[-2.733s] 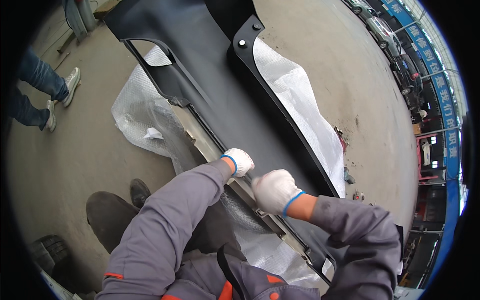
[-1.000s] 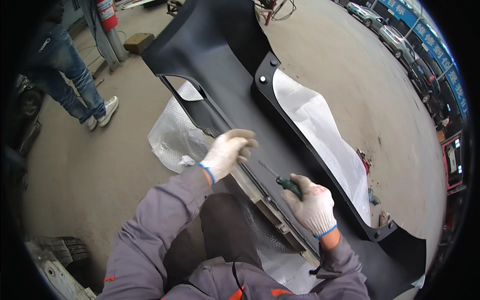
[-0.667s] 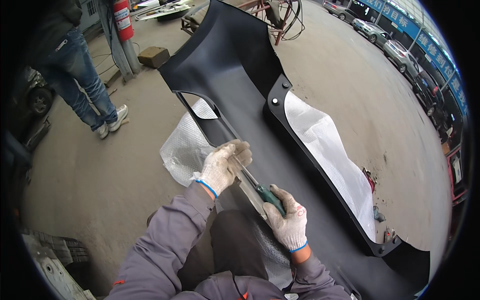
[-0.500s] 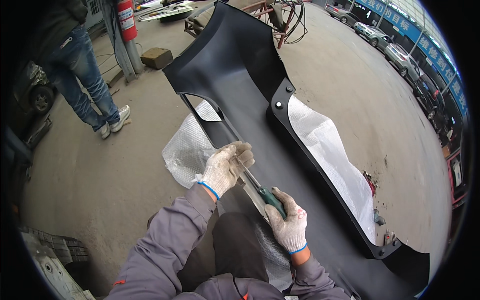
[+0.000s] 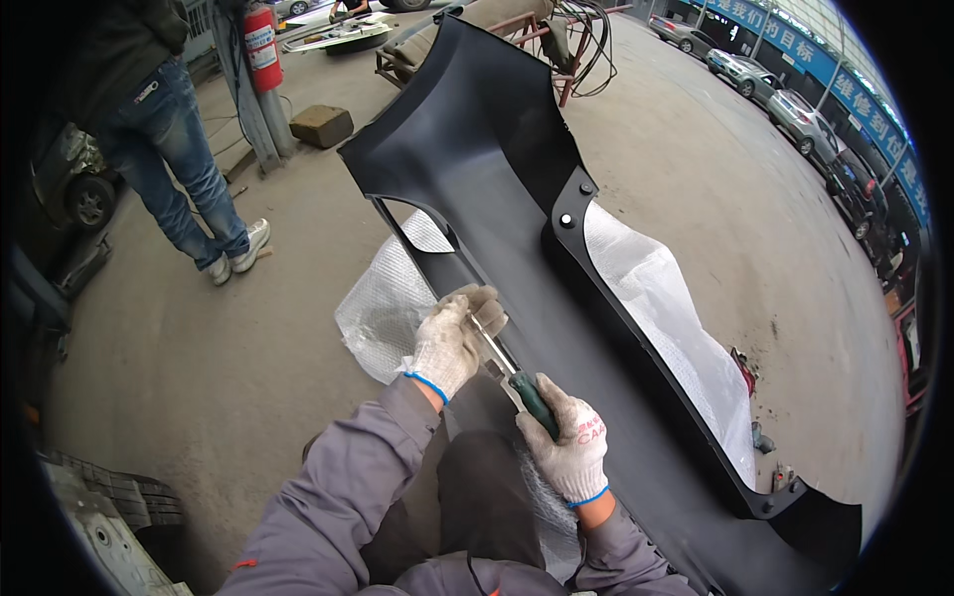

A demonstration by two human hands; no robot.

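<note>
A screwdriver (image 5: 534,401) with a dark green handle and bare metal shaft is held slantwise above the near edge of a black car bumper (image 5: 556,288). My right hand (image 5: 568,444), in a white knit glove, grips its handle. At the shaft's far end, the fingers of my gloved left hand (image 5: 452,336) are closed around the metal; the tip is hidden among them. Beneath both hands runs a pale strip along the bumper's edge. Bubble wrap (image 5: 383,308) lies under the bumper and shows on both sides.
At the left stands a person in jeans (image 5: 174,164), near a post with a red fire extinguisher (image 5: 261,50). A brown block (image 5: 321,126) sits by the post's foot. Small tools (image 5: 784,477) lie right of the bumper. Parked cars (image 5: 795,119) line the far right.
The whole view has shifted slightly, so the scene sits a little lower and further right. My right hand has turned a little on the handle. Both hands keep their hold.
</note>
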